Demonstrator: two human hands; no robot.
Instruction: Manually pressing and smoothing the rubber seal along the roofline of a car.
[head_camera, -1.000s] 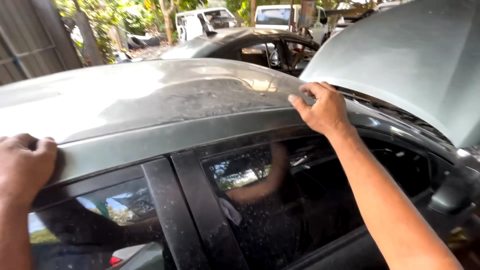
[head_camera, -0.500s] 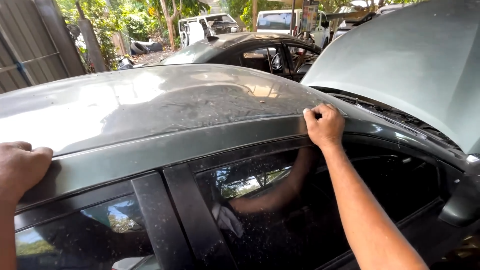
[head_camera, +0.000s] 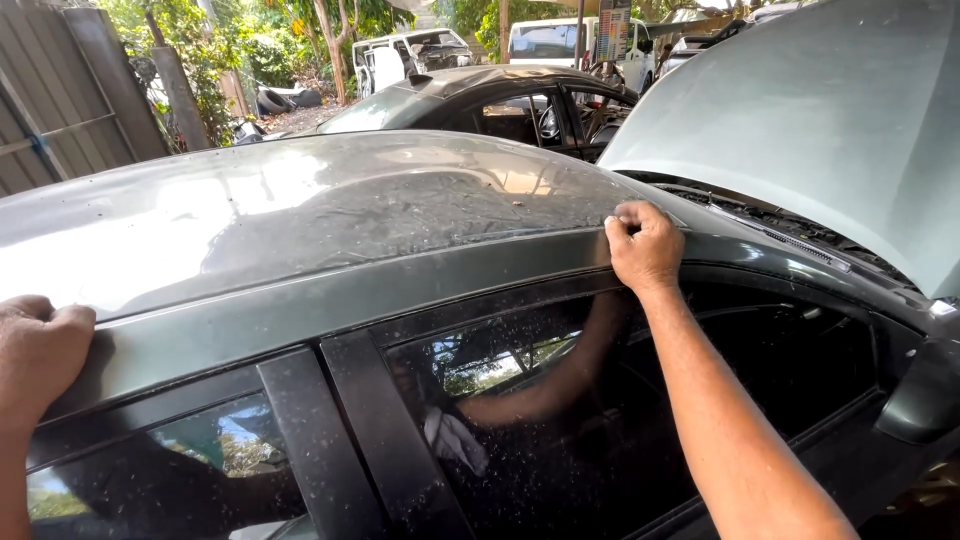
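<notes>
I stand beside a dusty grey-green car, whose roof (head_camera: 300, 210) fills the middle of the view. A grey trim strip (head_camera: 350, 290) runs along the roof's edge above the doors. My right hand (head_camera: 645, 248) pinches the front end of this strip, near the windscreen corner, with the fingers closed on it. My left hand (head_camera: 40, 350), at the far left edge, is curled over the same strip towards the rear. Both forearms reach in from below. The dark door window (head_camera: 560, 420) reflects my right arm.
The car's bonnet (head_camera: 820, 120) stands raised at the right, and a side mirror (head_camera: 920, 390) sticks out at the lower right. A second dark car (head_camera: 480, 100) is parked behind. A metal fence (head_camera: 60, 100) stands at the left, with white vehicles (head_camera: 405, 50) and trees at the back.
My right hand has slid down from the roof's top near the windscreen onto the edge strip and closed on it. The left hand has kept its grip. The view has shifted slightly.
</notes>
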